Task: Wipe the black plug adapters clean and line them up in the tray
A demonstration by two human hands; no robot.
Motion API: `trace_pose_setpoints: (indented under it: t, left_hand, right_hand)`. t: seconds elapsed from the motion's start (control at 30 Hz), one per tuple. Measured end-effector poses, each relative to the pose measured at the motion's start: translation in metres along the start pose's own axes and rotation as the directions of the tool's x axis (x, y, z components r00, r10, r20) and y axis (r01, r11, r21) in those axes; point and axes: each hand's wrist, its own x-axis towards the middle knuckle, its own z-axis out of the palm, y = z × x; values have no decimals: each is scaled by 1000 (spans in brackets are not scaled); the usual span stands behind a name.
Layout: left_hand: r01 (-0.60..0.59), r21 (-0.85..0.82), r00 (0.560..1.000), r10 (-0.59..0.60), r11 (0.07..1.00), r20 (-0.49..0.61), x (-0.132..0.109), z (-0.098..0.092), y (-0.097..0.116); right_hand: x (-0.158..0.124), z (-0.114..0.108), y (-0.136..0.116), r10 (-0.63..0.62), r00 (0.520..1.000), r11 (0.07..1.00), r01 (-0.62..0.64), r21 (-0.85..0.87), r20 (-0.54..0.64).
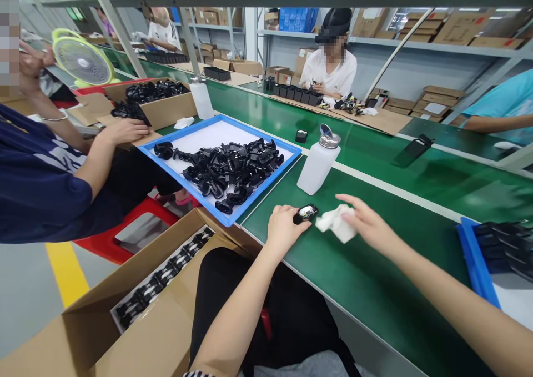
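My left hand (285, 227) grips a small black device (306, 214) with a shiny, glossy face, holding it just above the green bench top (375, 266). My right hand (368, 227) is close beside it, its fingers pressed on a crumpled white cloth (336, 225). The cloth touches the right end of the device. My left fingers hide part of the device's near side.
A blue-rimmed tray (185, 187) of black plastic parts lies beyond my left hand, beside a white plastic pump bottle (318, 163). A co-worker's arm (112, 138) reaches in at left. Below lies an open cardboard box (125, 288); another blue tray (474, 255) sits at right.
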Motion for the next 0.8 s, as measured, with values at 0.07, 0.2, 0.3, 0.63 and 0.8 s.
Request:
trace_pose_setpoints:
  t: [0.07, 0.2, 0.3, 0.63, 0.8]
  left_hand:
    - [-36, 19, 999, 36, 999, 14, -8, -8, 1]
    - [-51, 133, 984, 73, 990, -162, -29, -51, -18]
    - [194, 308, 916, -60, 931, -396, -36, -92, -51]
    - [117, 422, 958, 10, 899, -287, -30, -132, -83]
    - [-204, 267, 740, 327, 942, -588, -42, -102, -36]
  right_hand:
    - [5, -17, 9, 177, 984, 984, -177, -14, 0]
    - [11, -34, 29, 221, 956, 869, -282, -406, -191]
    - [12, -34, 38, 206, 968, 846, -250, -472, -144]
    - [-3, -21, -10, 91, 971, 924, -165, -344, -222]
    - [-9, -1, -44, 81, 996, 985, -86, 147, 38]
